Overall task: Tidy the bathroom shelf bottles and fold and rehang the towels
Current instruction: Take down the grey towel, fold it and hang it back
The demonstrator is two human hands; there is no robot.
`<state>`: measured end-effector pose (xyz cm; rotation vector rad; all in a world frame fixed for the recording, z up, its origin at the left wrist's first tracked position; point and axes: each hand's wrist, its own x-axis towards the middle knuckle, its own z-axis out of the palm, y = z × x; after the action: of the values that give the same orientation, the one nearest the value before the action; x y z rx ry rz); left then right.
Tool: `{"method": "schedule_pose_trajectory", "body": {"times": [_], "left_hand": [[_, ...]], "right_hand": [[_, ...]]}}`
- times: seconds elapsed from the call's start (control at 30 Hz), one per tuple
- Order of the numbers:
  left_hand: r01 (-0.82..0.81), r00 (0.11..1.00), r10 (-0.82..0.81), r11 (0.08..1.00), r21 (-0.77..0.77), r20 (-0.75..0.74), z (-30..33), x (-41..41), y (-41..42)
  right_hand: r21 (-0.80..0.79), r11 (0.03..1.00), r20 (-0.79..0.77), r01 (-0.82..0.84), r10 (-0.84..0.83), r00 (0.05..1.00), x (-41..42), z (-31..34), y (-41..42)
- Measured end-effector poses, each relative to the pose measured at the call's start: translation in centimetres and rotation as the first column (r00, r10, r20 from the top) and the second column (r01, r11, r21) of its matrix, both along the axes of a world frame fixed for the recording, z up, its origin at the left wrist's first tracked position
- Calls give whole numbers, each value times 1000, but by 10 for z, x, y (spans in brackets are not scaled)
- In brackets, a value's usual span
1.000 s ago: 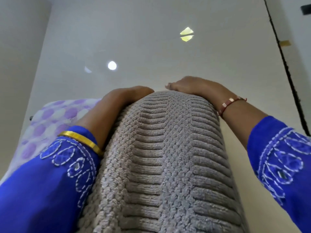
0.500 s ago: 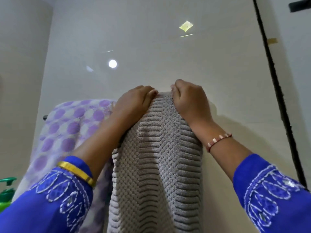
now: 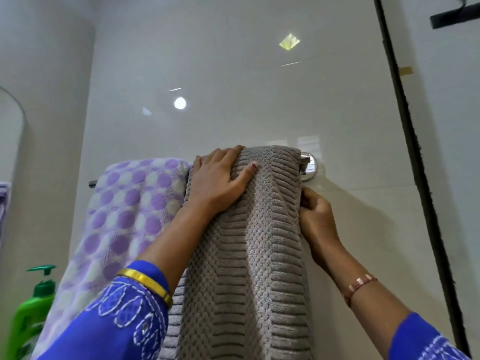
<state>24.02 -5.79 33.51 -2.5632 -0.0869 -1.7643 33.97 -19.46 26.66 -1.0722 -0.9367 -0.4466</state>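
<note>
Grey towel hangs folded over the towel bar, at the bar's right end just beside the chrome wall mount. Thick weave: waffle-like bumps in bands, with horizontal ribs forming slanted panels between them. It drapes straight down in a narrow column, slight lengthwise creases in the front face

Left hand lies flat on the towel's upper left part, fingers straight and spread, fingertips reaching the fold over the bar, thumb out across the front. Right hand is at the towel's right edge below the mount, fingers curled in and pinching that edge against the wall side; fingertips mostly hidden behind the fabric

Purple-and-white dotted towel hangs on the same bar to the left, touching the grey one's left edge, spread wider and slanting down-left. Bar's left tip sticks out past it

Green pump bottle at lower left, dark green pump head, partly cut off by the frame; contents can't be told. Glossy white tiled wall behind everything
</note>
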Motion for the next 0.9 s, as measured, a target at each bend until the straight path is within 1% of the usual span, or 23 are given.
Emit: {"method": "schedule_pose_trajectory", "body": {"times": [0.07, 0.1, 0.13, 0.2, 0.27, 0.33, 0.4, 0.43, 0.5, 0.53, 0.6, 0.67, 0.7, 0.73, 0.77, 0.83, 0.9], "left_hand": [[31, 999, -32, 999, -20, -10, 2, -2, 2], [57, 998, -58, 997, -43, -14, 4, -3, 3], [102, 994, -104, 991, -81, -19, 7, -4, 4], [241, 966, -255, 949, -204, -41, 14, -7, 3], [328, 928, -367, 890, -317, -69, 20, -8, 3], [333, 919, -385, 874, -353, -85, 22, -9, 4], [320, 926, -368, 883, -343, -82, 22, -8, 4], [308, 934, -349, 895, -323, -77, 22, -8, 4], [286, 946, -317, 916, -282, -69, 21, -8, 2], [280, 948, -310, 921, -271, -71, 20, -8, 2], [270, 947, -305, 925, -268, -98, 21, -7, 2], [262, 944, -305, 924, -280, -123, 22, -8, 3], [260, 946, -302, 924, -281, -116, 23, -9, 4], [250, 953, -286, 930, -270, -102, 23, -8, 4], [224, 964, -251, 944, -244, -89, 22, -7, 3], [116, 989, -128, 981, -154, -71, 17, -3, 3], [33, 998, -38, 996, -85, -49, 10, 1, 4]], "right_hand": [[-116, 990, 153, -86, 103, 983, 3, -2, -4], [-170, 981, 228, -95, 133, 965, 4, -5, -4], [-209, 975, 293, -70, 130, 947, 5, -7, -3], [-203, 978, 377, 39, 42, 925, 4, -9, 1], [-112, 986, 404, 122, -66, 912, 3, -8, 8], [-54, 975, 372, 216, -181, 911, 2, -4, 9], [-115, 957, 285, 267, -225, 932, 6, -2, 6], [-173, 953, 231, 250, -207, 951, 6, -2, 3], [-313, 938, 117, 149, -117, 986, 4, -4, -3], [-399, 912, 79, 90, -64, 995, 0, -6, -6], [-556, 831, 50, -14, 51, 997, -6, -13, -14], [-613, 771, 6, -173, 223, 975, -9, -18, -23], [-625, 750, -2, -219, 279, 960, -9, -20, -28], [-653, 731, 13, -196, 270, 963, -9, -20, -31], [-683, 720, 44, -126, 213, 976, -9, -20, -32], [-692, 721, 78, 33, 30, 996, -2, -18, -27], [-671, 727, 73, 146, -131, 989, 4, -17, -19]]}}
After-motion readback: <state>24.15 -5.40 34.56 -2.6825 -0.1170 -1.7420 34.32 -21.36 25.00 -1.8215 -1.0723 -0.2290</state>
